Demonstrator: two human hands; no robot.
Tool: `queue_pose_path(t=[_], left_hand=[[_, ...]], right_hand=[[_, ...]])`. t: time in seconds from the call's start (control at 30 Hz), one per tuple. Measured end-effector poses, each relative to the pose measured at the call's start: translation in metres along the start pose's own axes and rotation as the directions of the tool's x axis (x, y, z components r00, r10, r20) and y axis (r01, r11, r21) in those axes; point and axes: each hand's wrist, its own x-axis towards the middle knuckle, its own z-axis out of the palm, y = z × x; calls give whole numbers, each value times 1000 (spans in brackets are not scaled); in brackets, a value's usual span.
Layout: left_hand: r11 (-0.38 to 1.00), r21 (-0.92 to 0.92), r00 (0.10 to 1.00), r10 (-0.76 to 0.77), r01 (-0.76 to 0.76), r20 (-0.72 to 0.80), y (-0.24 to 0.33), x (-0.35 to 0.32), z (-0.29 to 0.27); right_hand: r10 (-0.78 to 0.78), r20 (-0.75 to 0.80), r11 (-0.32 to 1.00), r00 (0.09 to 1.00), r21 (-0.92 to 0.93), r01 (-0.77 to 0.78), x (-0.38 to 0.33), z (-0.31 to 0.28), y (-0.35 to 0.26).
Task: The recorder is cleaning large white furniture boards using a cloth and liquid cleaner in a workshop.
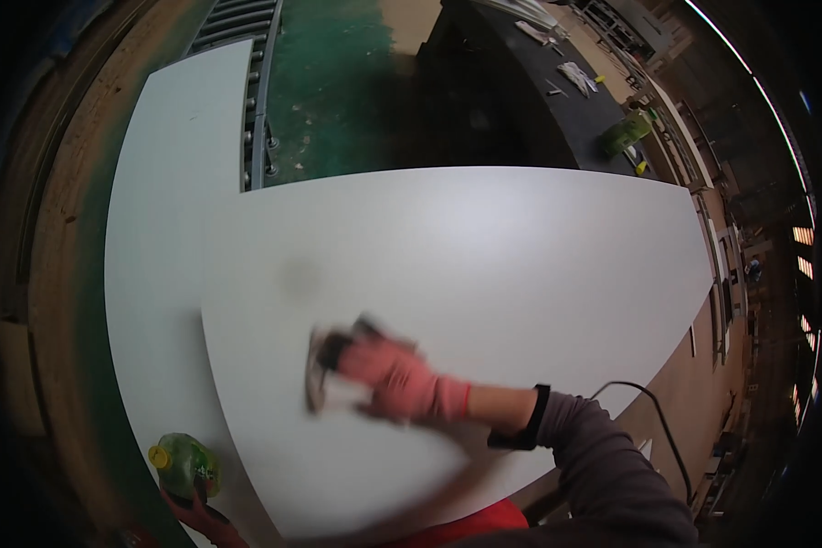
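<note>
White panel [557,283], broad and pale, spread before the person at centre! Nearest, on the left, the gloved left hand [196,519] appears closed around a green plastic bottle [188,462], yellow cap pointing left. Now the gloved right hand [402,376], fingers clenched around a blurred hand tool [316,373], out over the panel's left half. The step in hand looks like a pass across that surface; carrying it on would call for an even stroke, bottle held clear. Farther off, left, a second white panel [160,201] beside a roller conveyor [258,100]; far right, a dark counter [580,126] carrying another green bottle [624,134]. Hard to make out: the tool's exact kind and whether it touches the panel. The left forearm is cut off, and the right fingertips are lost in blur.
</note>
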Motion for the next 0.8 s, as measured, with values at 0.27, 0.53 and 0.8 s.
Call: queue_pose_path(t=[0.27,0.53,0.8], left_hand=[[997,62,997,-57,54,46,-1,28,60],[824,469,947,264,-319,180,27,17,73],[377,782,812,519,-497,267,111,-29,14]], right_hand=[[505,-753,-332,-421,281,-901,-268,-223,272],[549,-703,340,451,-304,-890,-118,-204,272],[-138,-170,690,976,691,218,160,175,-54]])
